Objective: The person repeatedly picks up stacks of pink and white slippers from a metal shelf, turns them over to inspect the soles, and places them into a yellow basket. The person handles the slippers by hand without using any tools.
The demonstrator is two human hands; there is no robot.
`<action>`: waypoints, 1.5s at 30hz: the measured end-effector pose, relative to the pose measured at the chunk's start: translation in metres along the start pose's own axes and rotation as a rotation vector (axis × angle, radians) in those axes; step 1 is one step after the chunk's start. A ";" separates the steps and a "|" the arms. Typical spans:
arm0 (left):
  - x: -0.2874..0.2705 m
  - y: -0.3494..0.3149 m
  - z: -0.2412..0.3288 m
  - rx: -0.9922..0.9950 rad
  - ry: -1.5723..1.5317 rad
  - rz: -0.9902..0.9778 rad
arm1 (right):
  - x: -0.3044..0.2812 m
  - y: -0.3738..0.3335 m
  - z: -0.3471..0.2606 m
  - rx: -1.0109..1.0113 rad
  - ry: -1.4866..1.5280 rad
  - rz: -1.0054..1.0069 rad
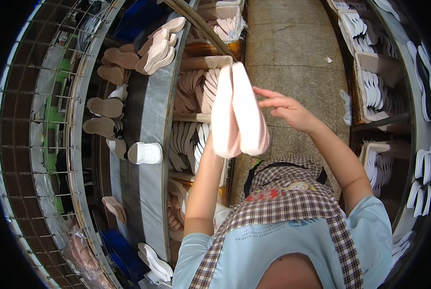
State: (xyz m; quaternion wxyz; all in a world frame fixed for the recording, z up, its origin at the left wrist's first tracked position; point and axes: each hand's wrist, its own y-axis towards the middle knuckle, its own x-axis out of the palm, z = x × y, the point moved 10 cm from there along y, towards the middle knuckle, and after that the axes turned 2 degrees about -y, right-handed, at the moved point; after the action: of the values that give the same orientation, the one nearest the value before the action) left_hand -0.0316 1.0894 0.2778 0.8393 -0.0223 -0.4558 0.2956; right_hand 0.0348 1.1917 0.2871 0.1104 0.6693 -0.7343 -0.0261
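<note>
Two pale pink shoe soles (239, 111) are held up side by side in front of me, their long sides together. My left forearm (205, 190) reaches up behind them and bears them from below; the hand and its fingers are hidden by the soles. Just right of the soles is my right hand (292, 111), open, with its fingers stretched toward their edge. Whether a fingertip touches the sole I cannot tell. Nothing is in that hand.
A conveyor belt (127, 192) with a grey metal edge (154, 202) runs along my left, carrying pink, beige and white soles (145, 153). Bins of stacked soles (210, 86) stand beneath it. On my right, a rack holds more bins (373, 91). Between them lies a tiled aisle (297, 53).
</note>
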 end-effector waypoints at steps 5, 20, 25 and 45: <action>-0.023 0.002 0.018 0.275 0.263 0.142 | 0.026 -0.009 0.025 0.192 0.308 0.157; -0.008 -0.001 0.001 0.212 -0.593 -0.279 | -0.004 -0.037 0.045 0.063 1.208 0.425; -0.012 0.005 -0.001 0.200 -0.537 -0.287 | -0.005 -0.041 0.063 0.101 1.264 0.462; -0.098 -0.178 0.112 0.658 -0.531 -0.080 | 0.184 0.029 -0.004 -0.136 -0.043 -0.037</action>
State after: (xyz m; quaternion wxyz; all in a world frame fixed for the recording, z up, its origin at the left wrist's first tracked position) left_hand -0.0741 0.8665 0.3241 0.6659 0.3412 -0.5382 0.3880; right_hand -0.0074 1.0132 0.3198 0.1392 0.6730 -0.7205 -0.0922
